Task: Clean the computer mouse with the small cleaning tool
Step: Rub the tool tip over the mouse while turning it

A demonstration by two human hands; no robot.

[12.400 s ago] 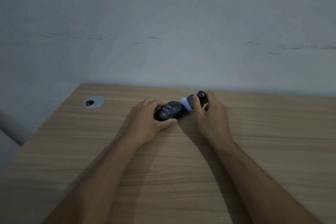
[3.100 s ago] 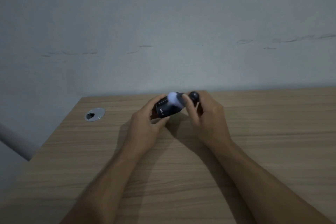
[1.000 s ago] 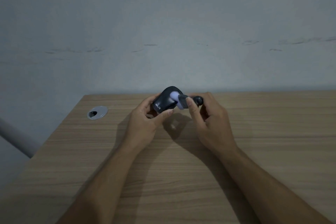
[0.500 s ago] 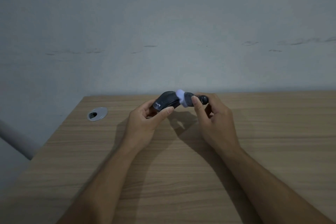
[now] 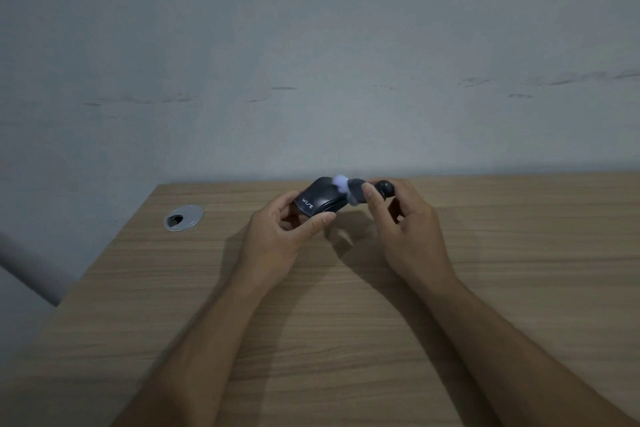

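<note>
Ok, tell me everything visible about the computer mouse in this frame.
The computer mouse is black, matte and plastic-looking, with white lettering on its near end. The left hand holds it tilted and lifted off the wooden desk, thumb beneath. The cleaning tool, gripped by the right hand, presses its pale tip against the mouse's top.

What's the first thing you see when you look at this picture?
Two bare hands meet over the far edge of a wooden desk. The left hand holds a black computer mouse up off the desk, and the right hand presses a small cleaning tool with a pale tip against it.
</note>
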